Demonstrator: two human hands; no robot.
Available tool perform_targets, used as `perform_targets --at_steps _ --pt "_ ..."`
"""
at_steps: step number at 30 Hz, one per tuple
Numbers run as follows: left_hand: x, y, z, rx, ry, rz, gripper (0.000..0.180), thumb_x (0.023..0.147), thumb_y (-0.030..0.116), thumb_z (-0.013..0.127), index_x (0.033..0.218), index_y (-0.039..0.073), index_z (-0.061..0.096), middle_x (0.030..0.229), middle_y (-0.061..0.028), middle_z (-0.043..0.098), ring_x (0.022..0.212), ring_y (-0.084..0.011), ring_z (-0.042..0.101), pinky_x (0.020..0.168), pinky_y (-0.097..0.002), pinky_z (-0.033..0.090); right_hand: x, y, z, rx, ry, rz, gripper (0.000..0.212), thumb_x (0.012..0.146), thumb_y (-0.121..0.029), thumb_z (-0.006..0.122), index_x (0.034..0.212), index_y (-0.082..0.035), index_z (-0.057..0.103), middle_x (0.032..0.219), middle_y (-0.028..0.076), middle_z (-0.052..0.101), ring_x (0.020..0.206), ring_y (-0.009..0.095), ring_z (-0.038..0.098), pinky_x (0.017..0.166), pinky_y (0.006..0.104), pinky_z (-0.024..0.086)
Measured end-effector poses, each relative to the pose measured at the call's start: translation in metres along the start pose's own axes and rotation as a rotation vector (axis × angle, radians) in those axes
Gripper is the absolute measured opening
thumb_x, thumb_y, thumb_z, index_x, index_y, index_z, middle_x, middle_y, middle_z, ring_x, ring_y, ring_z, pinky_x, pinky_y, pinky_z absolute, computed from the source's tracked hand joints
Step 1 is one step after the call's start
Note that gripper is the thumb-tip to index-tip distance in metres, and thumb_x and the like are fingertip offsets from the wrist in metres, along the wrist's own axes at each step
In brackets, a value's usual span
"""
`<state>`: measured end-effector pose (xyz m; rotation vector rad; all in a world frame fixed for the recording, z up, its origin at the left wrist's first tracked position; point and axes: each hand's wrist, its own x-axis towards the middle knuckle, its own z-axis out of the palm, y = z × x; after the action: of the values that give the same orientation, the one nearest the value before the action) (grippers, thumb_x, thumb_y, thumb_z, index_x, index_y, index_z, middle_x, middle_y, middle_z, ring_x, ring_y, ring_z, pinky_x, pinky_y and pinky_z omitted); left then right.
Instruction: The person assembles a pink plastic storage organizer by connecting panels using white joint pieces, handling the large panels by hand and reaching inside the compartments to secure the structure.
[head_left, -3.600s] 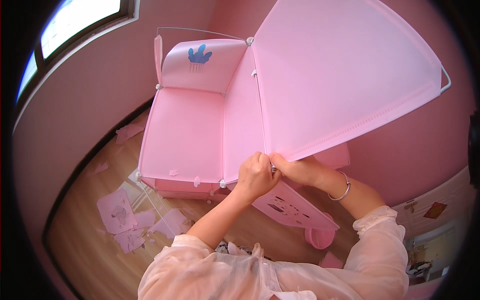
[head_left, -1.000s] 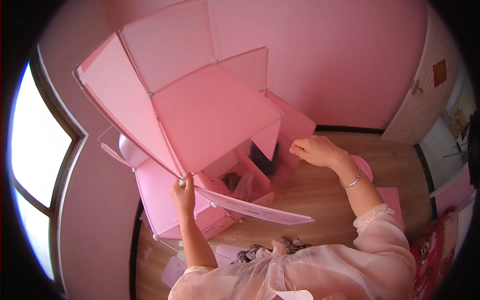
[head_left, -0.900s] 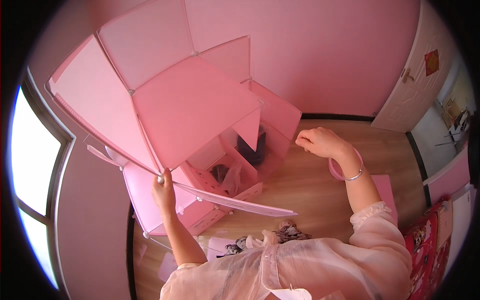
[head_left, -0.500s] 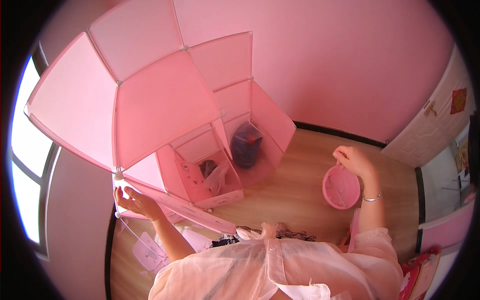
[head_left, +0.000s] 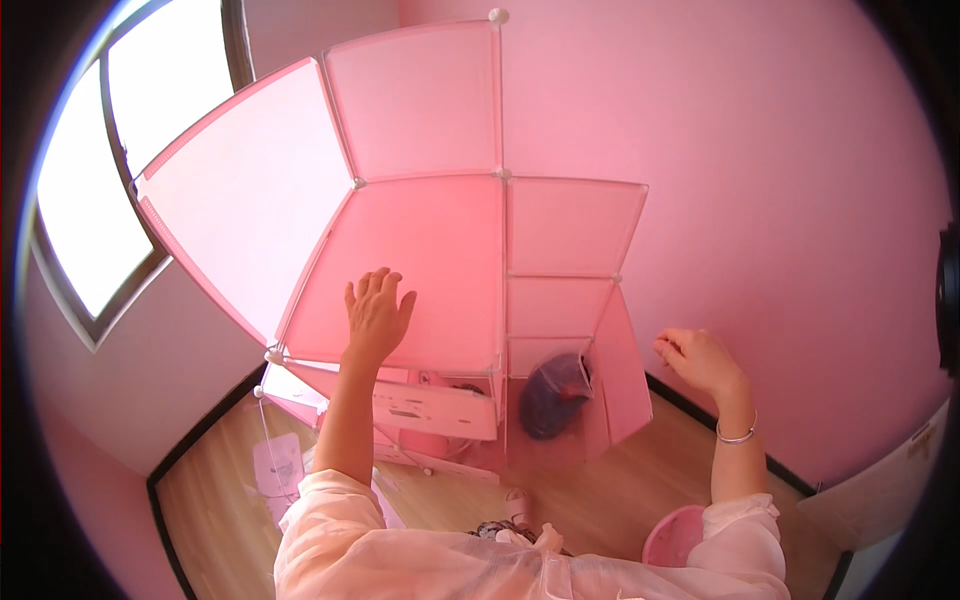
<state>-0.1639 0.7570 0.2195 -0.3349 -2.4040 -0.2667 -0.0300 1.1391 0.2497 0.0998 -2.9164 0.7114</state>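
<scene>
landmark for this report: the flat, square, pink plastic top panel, set level in a wire-edged frame.

hands: the left hand is above the top panel, palm down, fingers spread, with nothing seen in its grasp. the right hand is right of the top panel and well apart from it, fingers curled inward. the view of its fingertips is poor; whether they pinch a small part or are merely folded, i cannot tell.

surroundings: a round white plastic connector sits at the top panel's near left corner, and a second white plastic connector at its far right corner. a tall, pale pink plastic upright panel rises from its left edge; a pink square plastic back panel rises from its far edge. a printed pink plastic front panel lies below its near edge. lower and to its right is a dark blue wrapped bundle.

assessment: the step, as judged, is steadying and seating the framed panels. the left palm would best bear near an edge or connector, since the middle of a thin sheet would likely flex. any push should run straight along the wire into its socket. the upright panel should not take a sideways load. each corner merits a check for looseness before weight is applied.
</scene>
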Motion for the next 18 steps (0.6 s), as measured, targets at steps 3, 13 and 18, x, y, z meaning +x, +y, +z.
perform_targets --at_steps 3,13,18 --pt "0.024 -0.006 0.004 0.012 -0.044 0.014 0.028 0.076 0.022 0.056 0.099 0.007 0.051 0.114 -0.0108 0.047 0.112 -0.0282 0.037 0.095 -0.048 0.021 0.062 -0.013 -0.029 -0.121 0.063 -0.087 0.026 0.082 -0.028 0.046 0.078 -0.005 0.056 0.067 0.014 0.057 0.063 0.032 0.055 0.058 0.0382 0.043" --pt "0.036 -0.046 -0.01 0.051 -0.055 -0.069 0.017 0.077 0.01 0.055 0.092 0.002 0.054 0.096 -0.0106 0.055 0.097 -0.0274 0.048 0.083 -0.0344 0.038 0.222 0.008 -0.021 0.105 -0.143 -0.269 0.028 0.082 -0.026 0.044 0.078 -0.001 0.056 0.061 0.008 0.058 0.053 0.015 0.056 0.053 0.0287 0.044" --pt "-0.002 -0.044 -0.017 0.008 0.108 -0.209 0.017 0.083 0.011 0.049 0.096 0.002 0.054 0.104 -0.0085 0.054 0.098 -0.0221 0.049 0.083 -0.0311 0.039 0.258 0.094 0.082 0.108 -0.53 -0.016 0.028 0.082 -0.025 0.045 0.081 0.0 0.057 0.061 0.008 0.058 0.05 0.016 0.056 0.051 0.0292 0.044"
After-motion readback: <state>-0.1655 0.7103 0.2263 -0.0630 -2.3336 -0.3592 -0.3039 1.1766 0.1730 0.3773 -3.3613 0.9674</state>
